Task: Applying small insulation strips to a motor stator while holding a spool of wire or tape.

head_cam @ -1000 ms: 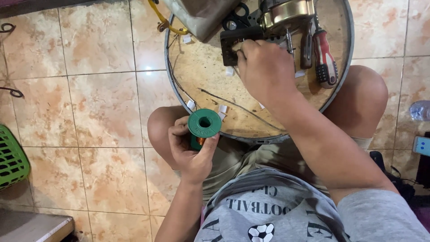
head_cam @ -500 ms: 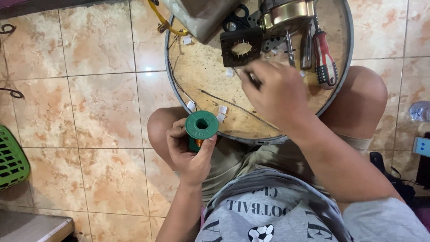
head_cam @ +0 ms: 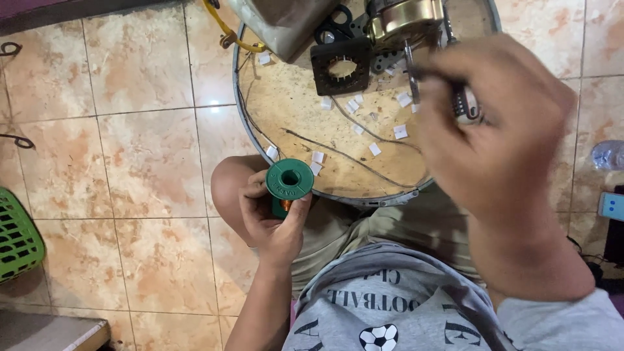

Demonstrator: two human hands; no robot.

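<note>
My left hand (head_cam: 270, 221) grips a green spool (head_cam: 290, 179) with copper wire on it, held at my left knee just outside the near rim of a round metal tray (head_cam: 292, 110) on my lap. My right hand (head_cam: 500, 130) is raised close to the camera and blurred. Its fingers are pinched together above the tray's right side, and I cannot make out anything in them. On the tray lie a black square stator frame (head_cam: 342, 66), a brass-coloured motor part (head_cam: 406, 19), several white paper slips (head_cam: 400, 132) and thin wires (head_cam: 344, 156).
A grey metal housing (head_cam: 279, 26) and a yellow cable (head_cam: 221, 29) sit at the tray's far edge. Tool handles (head_cam: 465, 107) show behind my right hand. A green basket (head_cam: 16, 237) stands on the tiled floor at left. A phone (head_cam: 611, 206) and a plastic bottle (head_cam: 608, 155) lie at right.
My right hand has lifted off the black frame on the tray and come up toward the camera, to the right. The left hand with the spool has stayed put.
</note>
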